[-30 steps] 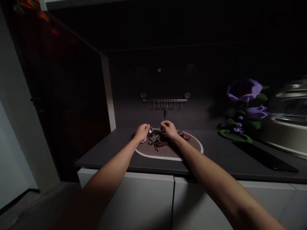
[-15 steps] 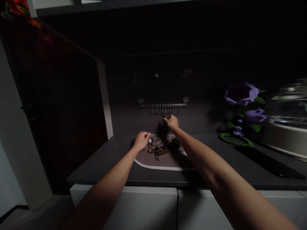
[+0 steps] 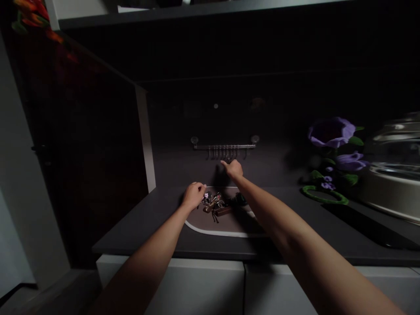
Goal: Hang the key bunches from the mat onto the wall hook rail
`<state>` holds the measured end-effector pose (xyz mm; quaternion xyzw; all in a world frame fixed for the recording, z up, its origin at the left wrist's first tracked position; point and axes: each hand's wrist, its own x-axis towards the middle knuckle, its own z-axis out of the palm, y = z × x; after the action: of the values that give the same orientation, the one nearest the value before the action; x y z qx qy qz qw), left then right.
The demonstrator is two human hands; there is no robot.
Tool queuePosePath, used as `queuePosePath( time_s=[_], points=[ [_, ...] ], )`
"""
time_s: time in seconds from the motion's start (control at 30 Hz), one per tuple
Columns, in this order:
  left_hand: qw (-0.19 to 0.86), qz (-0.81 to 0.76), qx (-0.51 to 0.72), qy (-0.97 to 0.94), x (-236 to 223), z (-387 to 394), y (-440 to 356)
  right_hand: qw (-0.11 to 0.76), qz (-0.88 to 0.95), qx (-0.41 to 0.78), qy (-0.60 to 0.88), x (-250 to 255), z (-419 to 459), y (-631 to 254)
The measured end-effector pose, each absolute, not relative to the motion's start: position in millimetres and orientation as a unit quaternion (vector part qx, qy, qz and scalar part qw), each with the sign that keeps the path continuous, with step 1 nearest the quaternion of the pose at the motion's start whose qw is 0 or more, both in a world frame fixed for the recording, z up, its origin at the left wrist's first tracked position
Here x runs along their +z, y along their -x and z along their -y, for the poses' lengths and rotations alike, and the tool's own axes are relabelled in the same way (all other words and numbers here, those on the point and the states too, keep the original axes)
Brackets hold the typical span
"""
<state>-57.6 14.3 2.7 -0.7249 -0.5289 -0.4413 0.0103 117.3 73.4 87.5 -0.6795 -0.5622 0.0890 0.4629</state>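
Observation:
My right hand is raised to the wall just under a clear rail with several hooks. Its fingers are curled and the thumb points left; a small ring shows above them, and what they hold is hidden. Over the left edge of a brown mat with a white rim, my left hand is closed, its fingertips together. Beside those fingertips lies a pile of keys and key rings, with a brown strap-like piece in front. My right forearm covers the mat's right part.
Purple felt flowers with a green ring base stand right on the dark counter. A long black object lies near a pale, domed appliance. A shelf overhangs the counter; orange flowers hang upper left.
My right hand has risen from the mat to the hooks, covering a small dark thing that hung there; its thumb has since stretched left. My left hand stays by the keys. The view has shifted slightly.

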Motion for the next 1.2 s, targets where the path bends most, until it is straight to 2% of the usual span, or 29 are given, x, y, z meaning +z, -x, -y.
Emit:
queuePosePath(
  time_s=[0.2,0.43,0.53,0.6,0.77,0.9,1.0,1.13,1.2],
  points=[
    [0.006,0.529,-0.443,0.724,1,-16,58,0.465,0.581,0.041,0.666,80,-72,-126],
    [-0.009,0.53,-0.445,0.722,2,-14,59,0.52,0.627,-0.025,0.579,123,-73,-137],
    [-0.027,0.519,-0.457,0.722,4,-10,60,0.513,0.655,-0.026,0.555,129,-70,-135],
    [-0.048,0.51,-0.473,0.717,6,-5,60,0.471,0.696,0.001,0.542,119,-61,-135],
    [-0.157,0.485,-0.511,0.692,7,3,57,0.278,0.796,0.073,0.532,63,-22,-149],
    [-0.249,0.45,-0.499,0.697,15,12,52,0.226,0.835,0.096,0.493,46,8,-168],
    [-0.315,0.418,-0.441,0.729,32,28,52,0.224,0.843,0.164,0.46,63,29,-177],
    [-0.429,0.39,-0.332,0.745,59,54,53,0.167,0.81,0.417,0.377,92,54,-185],
    [-0.507,0.345,-0.317,0.723,66,63,53,0.203,0.765,0.49,0.365,97,61,-188]
  ],
)
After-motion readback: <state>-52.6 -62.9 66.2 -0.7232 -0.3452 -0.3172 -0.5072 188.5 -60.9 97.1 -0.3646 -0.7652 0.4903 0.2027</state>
